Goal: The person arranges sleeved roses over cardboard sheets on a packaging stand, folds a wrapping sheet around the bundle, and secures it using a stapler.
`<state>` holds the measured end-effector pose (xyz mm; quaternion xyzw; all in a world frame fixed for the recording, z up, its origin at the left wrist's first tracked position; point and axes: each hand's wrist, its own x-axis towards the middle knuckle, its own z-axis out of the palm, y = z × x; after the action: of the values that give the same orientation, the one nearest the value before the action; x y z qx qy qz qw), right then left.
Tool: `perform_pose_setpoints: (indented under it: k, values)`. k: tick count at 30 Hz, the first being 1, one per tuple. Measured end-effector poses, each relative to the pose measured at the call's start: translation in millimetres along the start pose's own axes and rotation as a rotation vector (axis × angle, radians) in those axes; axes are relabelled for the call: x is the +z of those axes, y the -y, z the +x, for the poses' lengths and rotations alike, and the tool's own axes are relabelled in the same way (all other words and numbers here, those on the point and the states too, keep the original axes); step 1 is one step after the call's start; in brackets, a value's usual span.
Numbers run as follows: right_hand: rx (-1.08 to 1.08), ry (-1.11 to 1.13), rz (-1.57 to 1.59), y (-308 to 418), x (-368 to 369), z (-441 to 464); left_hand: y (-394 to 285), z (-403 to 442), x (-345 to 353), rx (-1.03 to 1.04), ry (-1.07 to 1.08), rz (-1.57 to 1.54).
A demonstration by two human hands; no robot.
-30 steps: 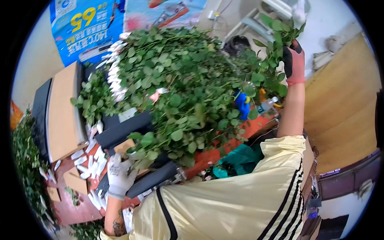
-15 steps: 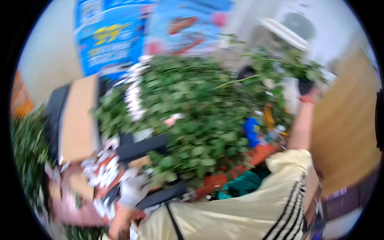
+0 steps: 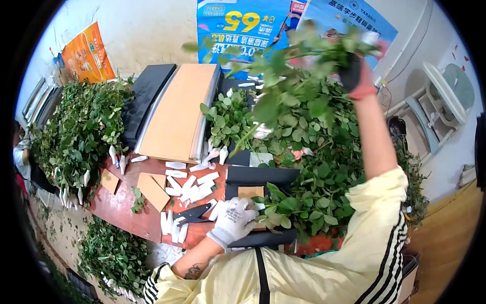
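My right hand [image 3: 352, 73], in a dark glove with a red cuff, is raised at the upper right. It is closed around a leafy flower stem [image 3: 293, 63], blurred by motion, with a white tip beside the glove. My left hand [image 3: 234, 220], in a white glove, rests at the black padded holder [image 3: 263, 176], by a small cardboard piece [image 3: 250, 192]. Its fingers are curled, and what they grip is hidden. Leafy stems [image 3: 304, 210] lie in the holder just right of it. A black stapler [image 3: 192, 215] lies to its left among white paper sleeves [image 3: 190, 190].
A large pile of leafy stems [image 3: 324, 152] covers the right of the red table [image 3: 119, 218]. Behind stand tall cardboard sheets [image 3: 177, 111]. More bundles with white-sleeved heads [image 3: 86, 126] are at the left, where another person's gloved hand [image 3: 24, 144] shows. A white chair [image 3: 430, 111] stands right.
My head view has swung left, showing more of the table's left side. My right hand still holds the leafy stem, now raised across the pile. My left hand stays by the holder.
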<state>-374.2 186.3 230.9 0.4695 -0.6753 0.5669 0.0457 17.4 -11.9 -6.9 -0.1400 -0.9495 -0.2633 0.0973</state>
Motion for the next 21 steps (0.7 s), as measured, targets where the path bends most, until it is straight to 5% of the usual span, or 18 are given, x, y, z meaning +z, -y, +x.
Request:
perform_pose_setpoints:
  k: [2,5,8,9,11,12,14,16,19,21]
  values:
    - [0.28,-0.055,0.967,-39,60,37,0,-1,-1,0.002,-0.051,-0.021]
    - [0.673,-0.136,0.91,-114,138,74,6,-3,7,0.017,-0.085,-0.069]
    - [0.788,0.156,0.906,-186,186,85,3,-2,2,0.042,-0.183,-0.092]
    - [0.657,0.309,0.261,-186,189,85,6,0,4,0.039,-0.165,-0.114]
    - [0.629,0.246,-0.556,-190,210,62,5,-3,6,-0.005,-0.121,-0.131]
    - [0.75,0.041,-0.758,-184,220,54,5,-4,6,-0.003,-0.139,-0.129]
    - [0.408,0.134,-0.686,-147,203,23,7,-3,10,0.035,-0.206,-0.15]
    - [0.33,0.366,-0.304,-117,177,1,5,-1,2,0.015,-0.134,-0.168]
    - [0.354,0.388,-0.411,22,157,-58,13,-2,-7,0.055,-0.165,-0.213]
    - [0.362,0.401,-0.504,51,135,-118,35,-2,-31,0.081,-0.372,-0.131]
